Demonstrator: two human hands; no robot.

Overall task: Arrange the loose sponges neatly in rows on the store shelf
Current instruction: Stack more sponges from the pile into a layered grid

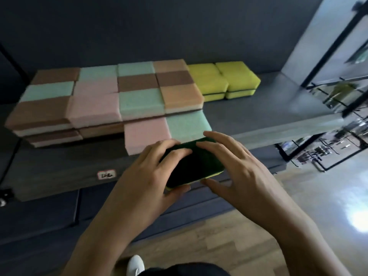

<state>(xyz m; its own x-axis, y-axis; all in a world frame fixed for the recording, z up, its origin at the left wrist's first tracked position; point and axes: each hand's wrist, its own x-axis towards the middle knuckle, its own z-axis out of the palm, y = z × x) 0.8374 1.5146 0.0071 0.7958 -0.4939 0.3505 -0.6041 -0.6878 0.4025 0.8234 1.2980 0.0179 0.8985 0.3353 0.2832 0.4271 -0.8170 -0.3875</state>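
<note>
A yellow sponge with a dark green scouring side (194, 165) is held green side up, just in front of the grey shelf (268, 114). My left hand (145, 176) grips its left end, thumb underneath. My right hand (235, 166) rests its fingers on the sponge's top right, thumb below the near edge. On the shelf, stacked pastel sponges (111, 98) in brown, mint, pink and orange lie in rows. A single pink sponge (146, 136) and a mint sponge (187, 123) lie at the front. Yellow sponges (223, 81) stand in stacks at the back right.
A price label (106, 174) is stuck on the shelf's front edge. The shelf's right part is bare grey surface. Glass panels and black frames (338, 86) stand at the right. Below are a wooden floor (209, 242) and a white shoe (135, 264).
</note>
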